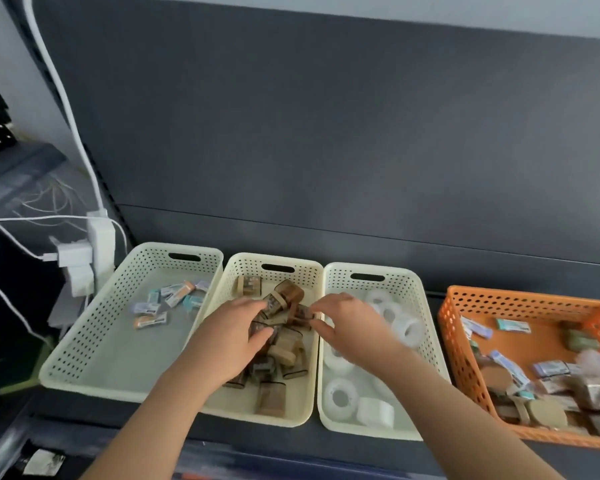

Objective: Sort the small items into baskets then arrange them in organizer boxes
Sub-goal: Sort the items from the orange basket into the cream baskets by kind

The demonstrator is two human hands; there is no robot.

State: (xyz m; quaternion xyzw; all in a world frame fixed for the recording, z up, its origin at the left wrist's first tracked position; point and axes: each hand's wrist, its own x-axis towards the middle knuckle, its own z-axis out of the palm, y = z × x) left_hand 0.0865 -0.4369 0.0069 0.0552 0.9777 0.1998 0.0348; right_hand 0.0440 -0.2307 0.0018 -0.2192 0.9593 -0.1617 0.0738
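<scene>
Brown packets (281,348) heaped in the middle cream basket (302,271), frame centre.
Left hand (234,332) grips 1 packet; right hand (349,320) pinches 1 lying roughly crosswise. The basket's long axis runs bottom to top.

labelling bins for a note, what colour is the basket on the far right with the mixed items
The far-right basket is orange with perforated walls; the head view shows it clearly.

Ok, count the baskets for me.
4: the left cream basket, middle cream basket and right cream basket stand side by side; the orange basket sits further right, cut by the frame edge.
</scene>
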